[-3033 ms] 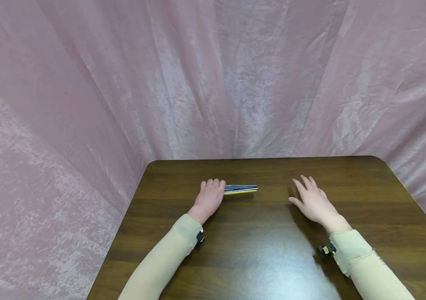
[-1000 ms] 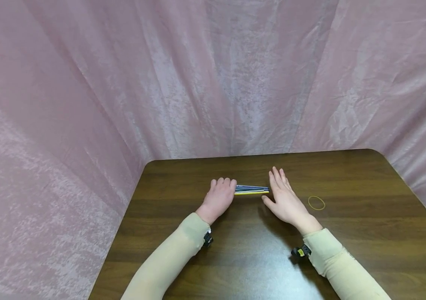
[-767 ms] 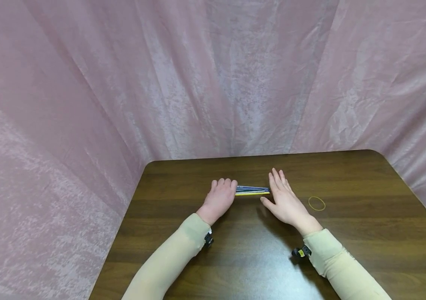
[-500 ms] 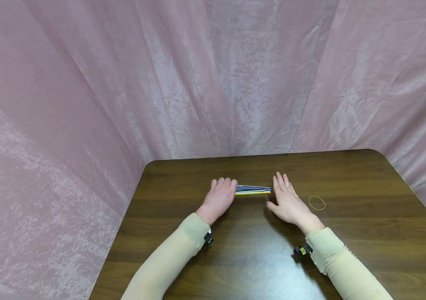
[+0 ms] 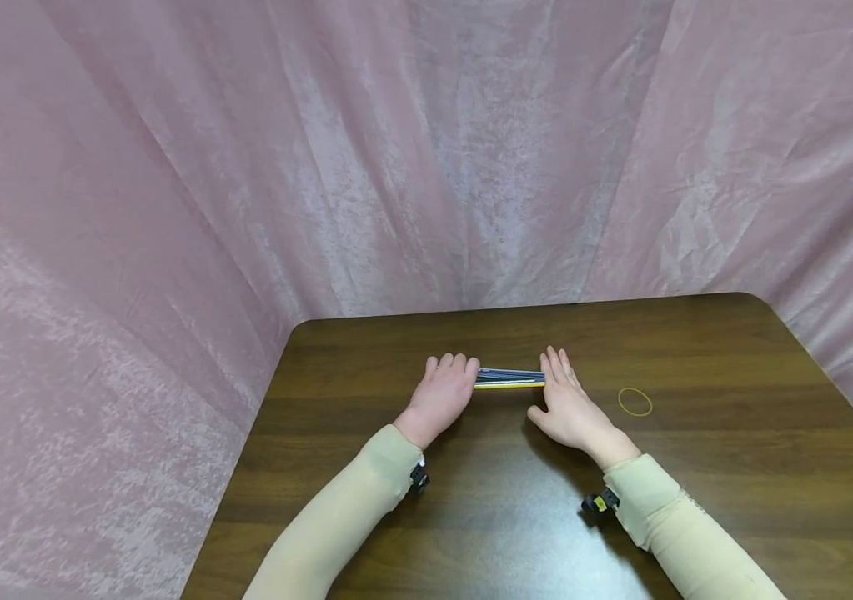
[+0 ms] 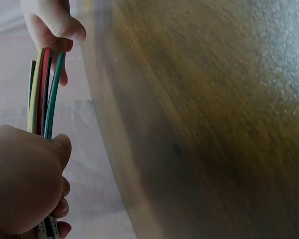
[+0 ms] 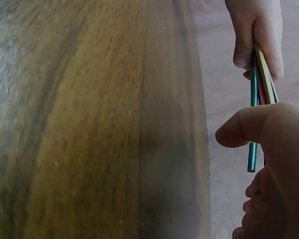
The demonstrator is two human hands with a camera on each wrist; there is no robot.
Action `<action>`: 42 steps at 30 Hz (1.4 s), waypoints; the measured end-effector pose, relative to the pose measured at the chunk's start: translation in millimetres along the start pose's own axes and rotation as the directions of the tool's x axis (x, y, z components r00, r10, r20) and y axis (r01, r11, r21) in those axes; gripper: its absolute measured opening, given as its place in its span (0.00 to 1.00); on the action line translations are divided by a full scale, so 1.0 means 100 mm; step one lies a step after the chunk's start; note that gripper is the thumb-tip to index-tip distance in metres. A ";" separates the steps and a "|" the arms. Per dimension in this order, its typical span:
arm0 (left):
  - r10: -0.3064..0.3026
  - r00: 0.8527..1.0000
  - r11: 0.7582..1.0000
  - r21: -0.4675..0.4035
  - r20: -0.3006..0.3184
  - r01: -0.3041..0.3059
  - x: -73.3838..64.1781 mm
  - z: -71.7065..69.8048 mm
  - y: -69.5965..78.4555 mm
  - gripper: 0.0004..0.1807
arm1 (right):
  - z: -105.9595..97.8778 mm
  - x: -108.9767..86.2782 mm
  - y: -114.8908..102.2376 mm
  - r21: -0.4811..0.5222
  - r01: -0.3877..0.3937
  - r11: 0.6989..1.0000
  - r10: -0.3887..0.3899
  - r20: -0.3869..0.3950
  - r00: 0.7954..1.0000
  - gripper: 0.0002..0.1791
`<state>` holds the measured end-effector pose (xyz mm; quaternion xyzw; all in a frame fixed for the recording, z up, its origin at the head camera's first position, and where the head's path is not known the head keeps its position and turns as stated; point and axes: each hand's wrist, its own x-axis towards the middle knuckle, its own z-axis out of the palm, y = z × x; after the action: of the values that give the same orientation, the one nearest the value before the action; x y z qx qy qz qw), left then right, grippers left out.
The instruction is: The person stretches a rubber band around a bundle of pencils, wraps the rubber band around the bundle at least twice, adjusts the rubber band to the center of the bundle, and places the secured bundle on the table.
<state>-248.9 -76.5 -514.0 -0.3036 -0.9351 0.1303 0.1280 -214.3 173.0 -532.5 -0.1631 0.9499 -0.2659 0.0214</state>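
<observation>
My left hand [image 5: 438,398] grips a bundle of slim pencils [image 5: 510,379] that lies level above the table, its free ends to the right. Green, red, yellow and dark pencils [image 6: 44,92] show in the left wrist view, their ends blunt and slightly uneven. The left fingers and palm hide the other end of the bundle. My right hand [image 5: 569,410] stands at the free ends with fingers straight and thumb apart, its palm side facing them. One green pencil [image 7: 252,155] reaches past the right thumb in the right wrist view.
A thin yellow rubber band [image 5: 634,402] lies on the brown wooden table [image 5: 741,467], right of my right hand. Pink curtains [image 5: 426,167] hang close behind the table's far edge. Each wrist wears a small black camera [image 5: 600,502].
Both hands and the pencils have shifted, the right hand moving left to the free ends. The rubber band, unseen at first, lies on the table. Lately the right hand drew back slightly and returned.
</observation>
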 end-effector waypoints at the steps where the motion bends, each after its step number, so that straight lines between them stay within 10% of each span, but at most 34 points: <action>1: 0.004 1.000 1.000 0.009 -0.008 -0.004 0.00 0.00 0.00 0.05 | 0.00 0.00 0.00 -0.001 0.000 1.000 0.000 0.001 1.000 0.50; 42: 0.047 0.998 0.995 0.088 -0.046 -0.043 -0.06 -0.01 -0.13 0.05 | 0.04 0.08 0.01 0.014 0.022 1.000 -0.022 0.011 1.000 0.47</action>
<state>-251.2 -90.2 -509.6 -0.3216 -0.9181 0.1665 0.1609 -221.7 168.9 -535.9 -0.1750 0.9460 -0.2719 0.0247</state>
